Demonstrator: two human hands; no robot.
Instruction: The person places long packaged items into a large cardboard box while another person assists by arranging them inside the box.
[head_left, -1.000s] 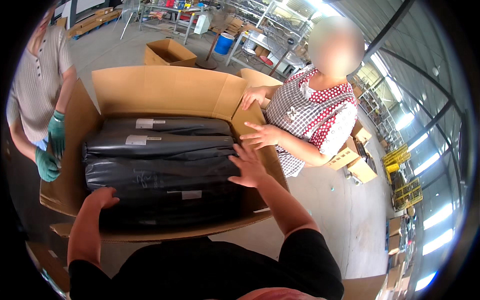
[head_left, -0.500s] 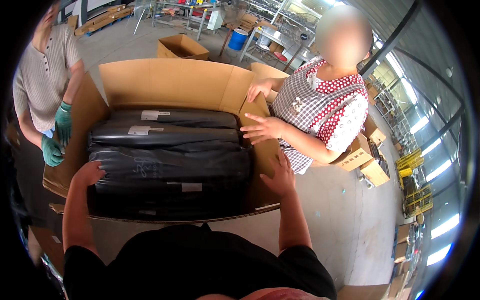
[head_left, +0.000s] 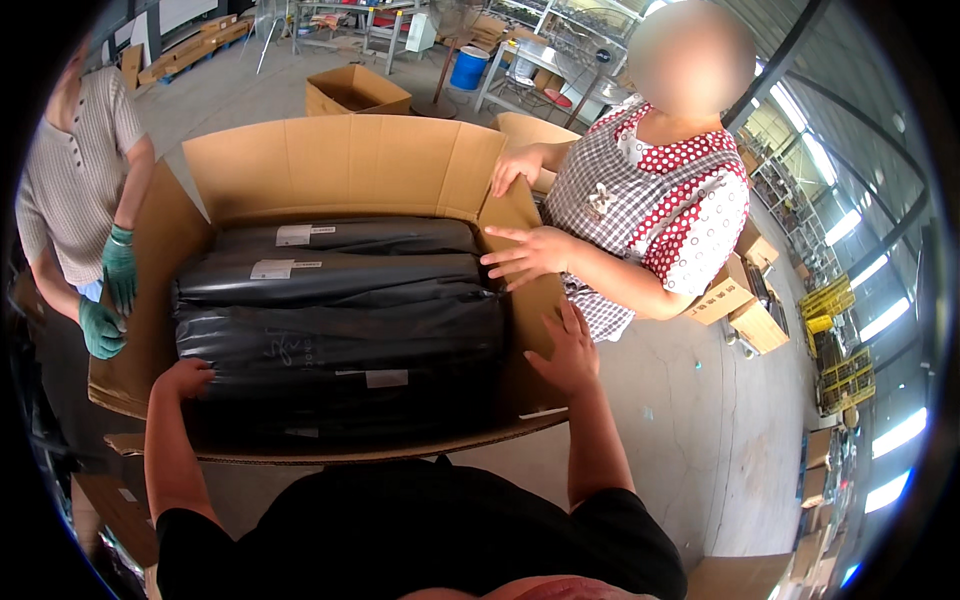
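A large open cardboard carton (head_left: 340, 170) stands in front of me, holding several long bundles wrapped in black plastic. My left hand (head_left: 185, 379) is at the left end of the nearest large black plastic-wrapped bundle (head_left: 400, 335), its fingers curled onto the wrapping. Against the carton's right flap lies my right hand (head_left: 567, 350), fingers spread and nothing in it. White labels show on the two farther bundles, such as the far one (head_left: 390, 236). The lowest bundle (head_left: 385, 380), by the near wall, is partly in shadow.
A co-worker in a checked apron (head_left: 615, 205) rests both hands on the right flap. Another person's green-gloved hands (head_left: 110, 300) are at the left flap. Behind the carton are a smaller open box (head_left: 355, 92) and a blue drum (head_left: 468, 68).
My left hand has slid down along the near bundle's left end, toward me. My right hand stays on the right flap. The view has shifted slightly.
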